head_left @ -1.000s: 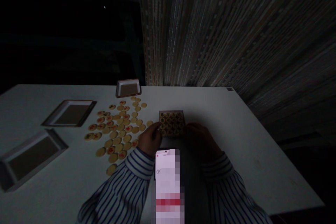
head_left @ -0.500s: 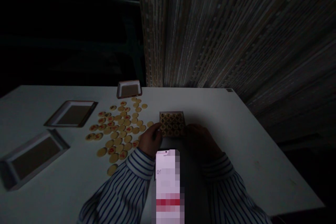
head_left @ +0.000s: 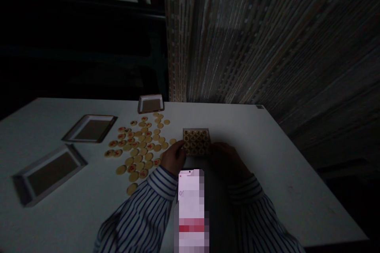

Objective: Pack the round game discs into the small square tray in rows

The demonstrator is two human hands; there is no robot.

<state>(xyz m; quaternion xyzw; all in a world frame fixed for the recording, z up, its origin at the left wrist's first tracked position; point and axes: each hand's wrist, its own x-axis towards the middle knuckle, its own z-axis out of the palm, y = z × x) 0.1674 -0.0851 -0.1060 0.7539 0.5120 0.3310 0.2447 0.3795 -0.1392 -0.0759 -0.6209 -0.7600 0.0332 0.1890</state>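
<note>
A small box (head_left: pixel 208 131) stands on the table in front of me, filled with rows of round xiangqi pieces (head_left: pixel 196 142) with dark characters facing up. My left hand (head_left: pixel 173 157) is closed on the box's left side, thumb at its edge. At the right side, my right hand (head_left: pixel 227 160) grips the box too; deep shadow covers most of its fingers. Left of the box lies a loose spread of xiangqi pieces (head_left: pixel 143 151), some with red characters, a few with dark ones, many showing plain faces.
A lit phone (head_left: pixel 190 193) is between my forearms. On the white table (head_left: pixel 267 189) are a small box lid (head_left: pixel 151 104) at the back, a larger shallow tray (head_left: pixel 90 128) at left and a deeper open box (head_left: pixel 49 174) nearer. A strand curtain (head_left: pixel 208 47) hangs behind the table.
The view has shifted slightly, so the table and things on it appear a little further right. Both hands stay at the box, and the pieces lie as before.
</note>
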